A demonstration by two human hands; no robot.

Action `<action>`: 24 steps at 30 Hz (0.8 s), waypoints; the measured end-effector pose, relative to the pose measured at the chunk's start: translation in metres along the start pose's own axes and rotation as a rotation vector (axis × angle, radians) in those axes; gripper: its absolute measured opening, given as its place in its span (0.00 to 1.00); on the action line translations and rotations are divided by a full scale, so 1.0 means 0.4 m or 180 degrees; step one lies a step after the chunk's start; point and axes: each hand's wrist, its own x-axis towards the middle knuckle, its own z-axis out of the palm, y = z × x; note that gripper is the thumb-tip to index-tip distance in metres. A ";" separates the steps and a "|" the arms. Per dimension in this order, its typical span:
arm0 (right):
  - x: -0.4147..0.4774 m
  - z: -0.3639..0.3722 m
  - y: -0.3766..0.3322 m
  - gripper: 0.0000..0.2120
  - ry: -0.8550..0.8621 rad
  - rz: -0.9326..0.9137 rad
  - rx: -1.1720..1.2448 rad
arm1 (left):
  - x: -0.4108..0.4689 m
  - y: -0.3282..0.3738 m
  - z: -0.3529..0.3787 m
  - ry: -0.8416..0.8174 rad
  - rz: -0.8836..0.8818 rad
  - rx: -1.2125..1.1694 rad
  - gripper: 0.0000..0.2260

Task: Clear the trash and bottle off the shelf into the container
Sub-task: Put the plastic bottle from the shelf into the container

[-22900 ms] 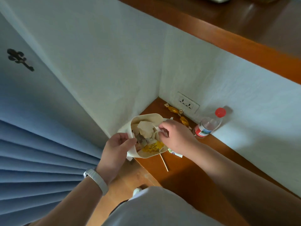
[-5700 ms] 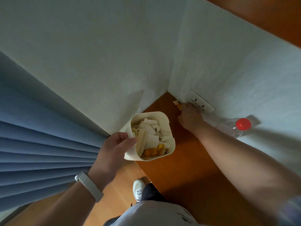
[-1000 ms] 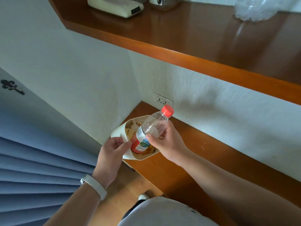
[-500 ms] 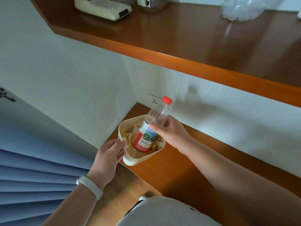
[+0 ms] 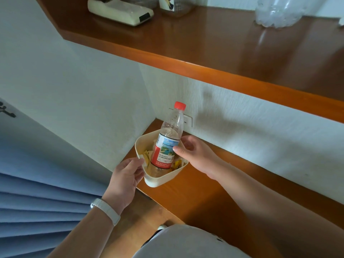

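A clear plastic bottle with a red cap and a red-and-blue label stands nearly upright, its base down inside the cream square container. My right hand grips the bottle's label from the right, thumb in front and fingers behind. My left hand holds the container by its left rim, thumb over the edge. Paper scraps and yellow wrappers lie in the container around the bottle. The container sits at the left end of the lower wooden shelf.
An upper wooden shelf juts out overhead, carrying a cream device, a cup and a big clear bottle. A wall socket sits behind the bottle. Blue curtain hangs at the left.
The bottle went from leaning over the container to standing upright with its base sunk inside. My right hand slid lower on it. Earlier wrappers are gone from the shelf.
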 end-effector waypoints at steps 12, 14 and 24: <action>-0.041 0.009 0.095 0.19 -0.0090 0.0850 0.0595 | 0.075 -0.051 0.023 0.0212 -0.0300 0.0057 0.07; -0.044 0.007 0.113 0.17 -0.0056 0.0948 0.0612 | 0.090 -0.062 0.040 0.0161 -0.0365 0.0113 0.08; -0.029 -0.046 0.188 0.23 0.0566 0.0991 0.0509 | 0.152 -0.119 0.172 -0.0190 -0.0548 0.0021 0.05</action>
